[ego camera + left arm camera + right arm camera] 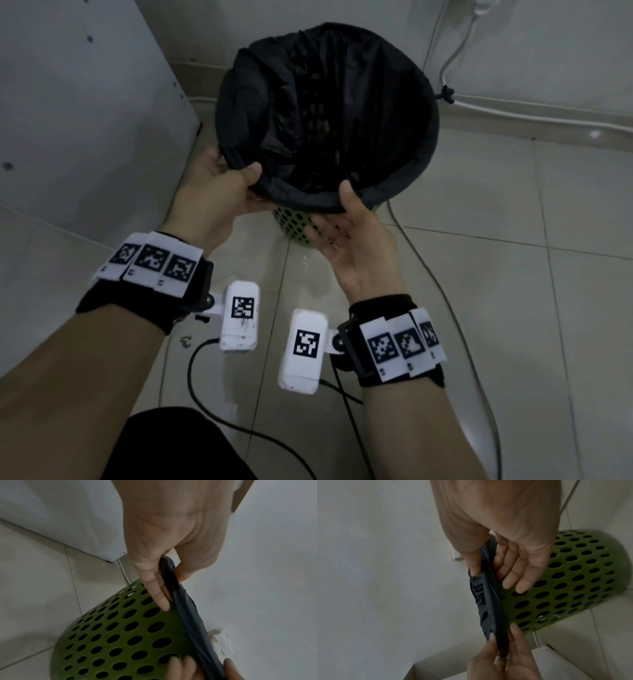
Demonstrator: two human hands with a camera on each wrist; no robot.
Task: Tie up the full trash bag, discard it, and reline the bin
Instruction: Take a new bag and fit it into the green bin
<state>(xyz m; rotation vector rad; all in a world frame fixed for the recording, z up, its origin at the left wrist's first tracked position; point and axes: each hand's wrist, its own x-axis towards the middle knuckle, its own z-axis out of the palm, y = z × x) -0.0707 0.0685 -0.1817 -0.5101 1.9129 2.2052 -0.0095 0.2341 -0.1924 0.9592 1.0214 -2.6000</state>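
Both hands (pixel 291 209) pinching liner (pixel 329 113) rim

A pale tiled floor (pixel 513 308) meets a white wall (pixel 548 51), where white cables (pixel 531 114) run along the base and a white cabinet (pixel 68 102) stands to their left

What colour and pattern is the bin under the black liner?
Green, perforated with round holes. The bin shows best in the right wrist view.

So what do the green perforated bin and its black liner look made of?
Green perforated bin: probably moulded plastic, matt, with even round holes. Black liner: thin plastic film, slightly glossy, crinkled and folded over the rim.
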